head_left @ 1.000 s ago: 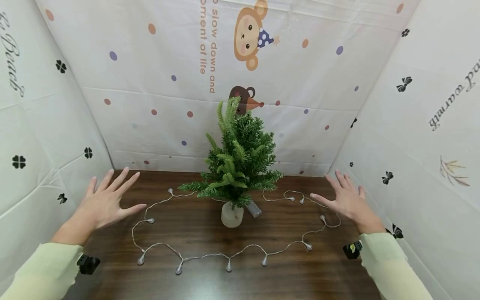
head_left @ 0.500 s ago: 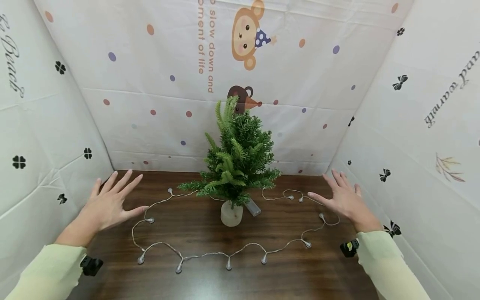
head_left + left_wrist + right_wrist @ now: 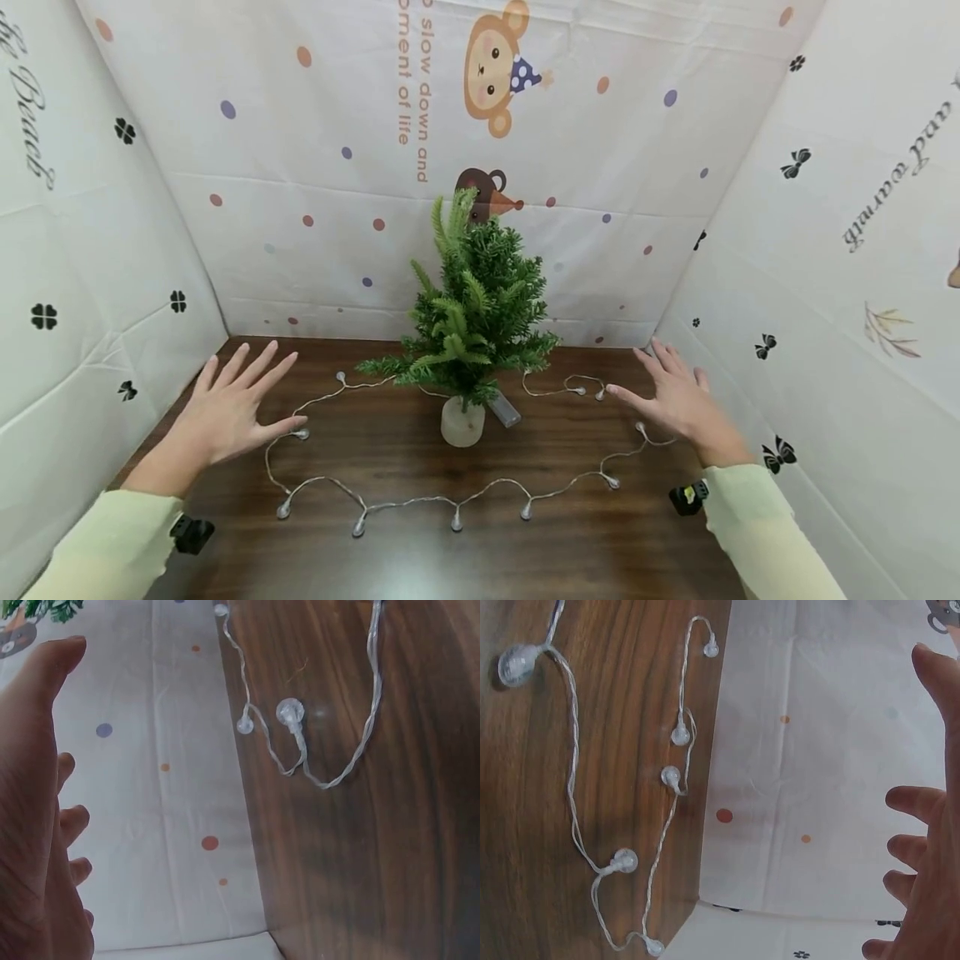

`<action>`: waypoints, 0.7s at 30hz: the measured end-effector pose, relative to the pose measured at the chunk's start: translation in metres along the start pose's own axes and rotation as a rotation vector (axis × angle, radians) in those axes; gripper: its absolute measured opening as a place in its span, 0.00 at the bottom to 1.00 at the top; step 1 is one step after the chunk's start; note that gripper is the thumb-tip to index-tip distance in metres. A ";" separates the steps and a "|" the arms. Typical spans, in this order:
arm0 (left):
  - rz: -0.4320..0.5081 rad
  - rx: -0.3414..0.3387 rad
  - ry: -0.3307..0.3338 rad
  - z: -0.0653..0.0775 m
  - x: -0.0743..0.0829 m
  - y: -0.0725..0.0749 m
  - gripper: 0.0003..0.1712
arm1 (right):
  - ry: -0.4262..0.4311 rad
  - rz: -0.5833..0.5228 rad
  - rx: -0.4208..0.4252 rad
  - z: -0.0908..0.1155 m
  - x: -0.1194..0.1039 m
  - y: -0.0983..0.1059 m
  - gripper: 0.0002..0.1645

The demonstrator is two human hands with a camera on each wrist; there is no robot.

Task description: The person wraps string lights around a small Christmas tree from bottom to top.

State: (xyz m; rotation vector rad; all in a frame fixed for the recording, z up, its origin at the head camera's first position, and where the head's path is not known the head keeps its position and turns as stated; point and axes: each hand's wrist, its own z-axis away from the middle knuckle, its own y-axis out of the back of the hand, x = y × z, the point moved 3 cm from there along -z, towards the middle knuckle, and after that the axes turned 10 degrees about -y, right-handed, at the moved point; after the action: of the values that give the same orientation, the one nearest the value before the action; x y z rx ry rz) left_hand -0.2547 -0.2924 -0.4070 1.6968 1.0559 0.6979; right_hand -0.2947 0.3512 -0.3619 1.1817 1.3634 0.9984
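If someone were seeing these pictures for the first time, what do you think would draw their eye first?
Most likely the small green tree, standing on its pale round base near the middle of the head view. Next might come the string of clear bulb lights, looped around it on the brown table, then the sideways cartoon monkey printed on the backdrop behind.

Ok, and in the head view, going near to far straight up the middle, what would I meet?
The front run of the string lights → the small green tree on its pale round base → the printed backdrop cloth.
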 end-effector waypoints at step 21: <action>0.081 0.019 -0.139 0.020 0.051 -0.030 0.51 | 0.179 -0.103 0.064 0.030 -0.053 -0.047 0.51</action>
State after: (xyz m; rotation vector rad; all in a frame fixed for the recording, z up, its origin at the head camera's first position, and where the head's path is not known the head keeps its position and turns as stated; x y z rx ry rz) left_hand -0.2246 -0.2514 -0.4433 1.7862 0.9033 0.6131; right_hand -0.2718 0.2902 -0.4019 1.0773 1.5912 1.0125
